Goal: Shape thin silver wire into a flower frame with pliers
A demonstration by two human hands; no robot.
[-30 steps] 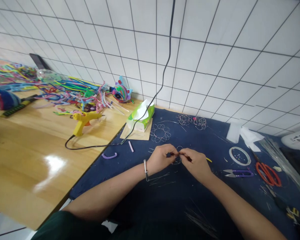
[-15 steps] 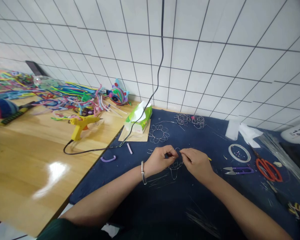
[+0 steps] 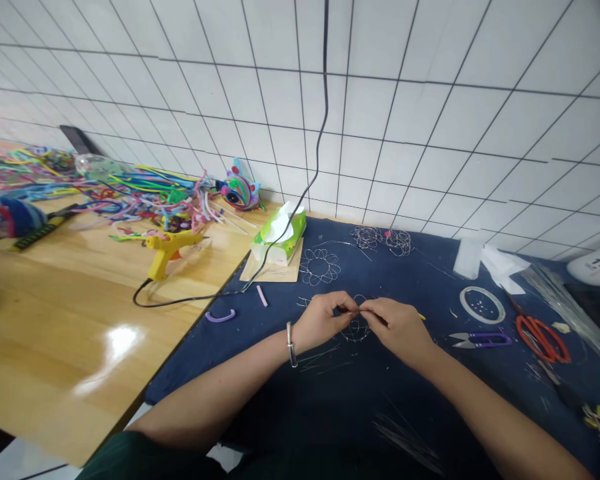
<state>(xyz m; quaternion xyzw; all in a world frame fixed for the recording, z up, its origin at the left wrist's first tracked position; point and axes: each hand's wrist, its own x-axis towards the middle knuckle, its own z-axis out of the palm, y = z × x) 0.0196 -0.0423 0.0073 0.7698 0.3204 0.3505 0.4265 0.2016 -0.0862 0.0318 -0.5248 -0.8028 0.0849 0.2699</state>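
My left hand and my right hand meet fingertip to fingertip over the dark blue cloth. Both are closed in a pinch on a looped wire piece, whose thin loops hang below and show a little above the fingers. The exact spot they grip is hidden by the fingertips. Behind my left hand lies a flower-shaped wire ring, flat on the cloth. Loose cut wires are scattered beneath my left wrist, which wears a silver bracelet.
Purple thread snips, red-handled scissors and a white ring-shaped dish lie to the right. Tangled wire shapes rest near the wall. A tissue pack and a yellow glue gun with a trailing cord are left.
My right fingertips have come in to meet the left ones. The wire piece has turned slightly, and its hanging lower loop no longer shows. The view has shifted slightly.
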